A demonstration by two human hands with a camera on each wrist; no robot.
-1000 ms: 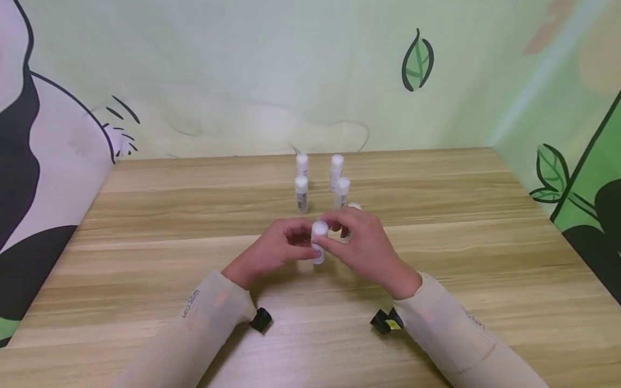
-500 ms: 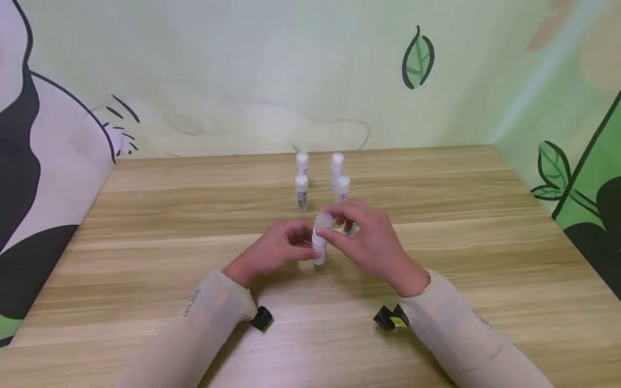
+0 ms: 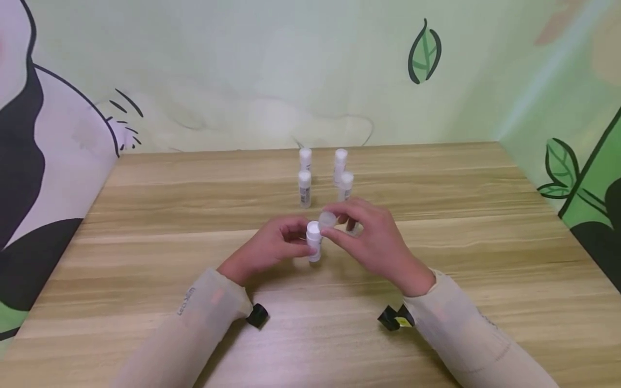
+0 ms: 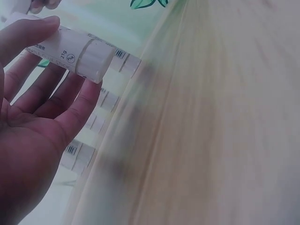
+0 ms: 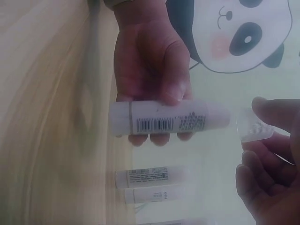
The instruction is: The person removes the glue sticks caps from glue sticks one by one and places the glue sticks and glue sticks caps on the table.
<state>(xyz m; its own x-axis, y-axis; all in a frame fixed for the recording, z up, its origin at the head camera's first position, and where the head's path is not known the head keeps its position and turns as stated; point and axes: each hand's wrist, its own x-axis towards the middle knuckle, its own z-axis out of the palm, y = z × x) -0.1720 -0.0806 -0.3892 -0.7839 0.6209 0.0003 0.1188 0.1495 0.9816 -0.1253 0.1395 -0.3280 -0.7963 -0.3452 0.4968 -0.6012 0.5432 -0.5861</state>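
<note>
My left hand [image 3: 271, 245] grips a white glue stick [image 3: 314, 248] by its body, upright just over the table, thumb on the near side and fingers behind. In the left wrist view its label shows "21g" and the words glue stick. Its top end is bare. Between thumb and fingertips, my right hand [image 3: 375, 234] pinches the translucent ribbed cap [image 3: 327, 219], a little up and right of the stick's open end. The right wrist view shows a small gap between the cap [image 5: 253, 125] and the glue stick [image 5: 168, 117], whose barcode faces that camera.
Several capped glue sticks stand upright in two columns beyond my hands, among them a front left one [image 3: 304, 189] and a back right one [image 3: 340, 166]. Another glue stick [image 3: 354, 230] is mostly hidden behind my right hand. A painted wall [image 3: 218, 81] borders the wooden table [image 3: 170, 215].
The right hand has pulled the cap up off the glue stick and moved it slightly right, baring the top. The left hand has kept its hold, with the stick almost in place.
</note>
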